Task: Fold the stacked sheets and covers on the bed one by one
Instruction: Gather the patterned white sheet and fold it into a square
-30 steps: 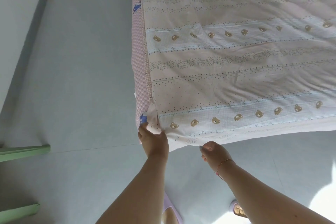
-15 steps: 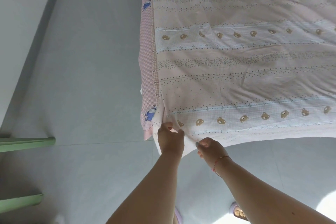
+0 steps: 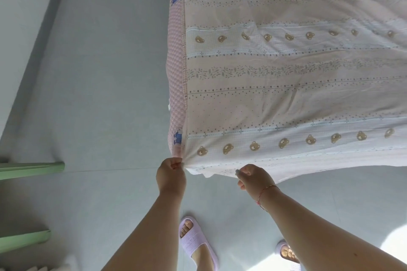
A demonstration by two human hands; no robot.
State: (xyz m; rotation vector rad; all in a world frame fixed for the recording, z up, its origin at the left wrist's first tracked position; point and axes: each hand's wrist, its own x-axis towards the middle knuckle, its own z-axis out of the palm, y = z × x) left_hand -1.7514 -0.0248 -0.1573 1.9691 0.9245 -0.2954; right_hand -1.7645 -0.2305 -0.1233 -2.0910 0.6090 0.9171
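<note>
Both hands pinch bear-print sheet [image 3: 286, 94] edge: left hand [image 3: 171, 174] at corner, right hand [image 3: 253, 179] beside; green rails [image 3: 30, 169] left.

Sheet [image 3: 286, 94] on bed, slippers [image 3: 196, 246] below.

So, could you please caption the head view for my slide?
Left hand and right hand pinch the bear-print sheet at its near corner.
</note>
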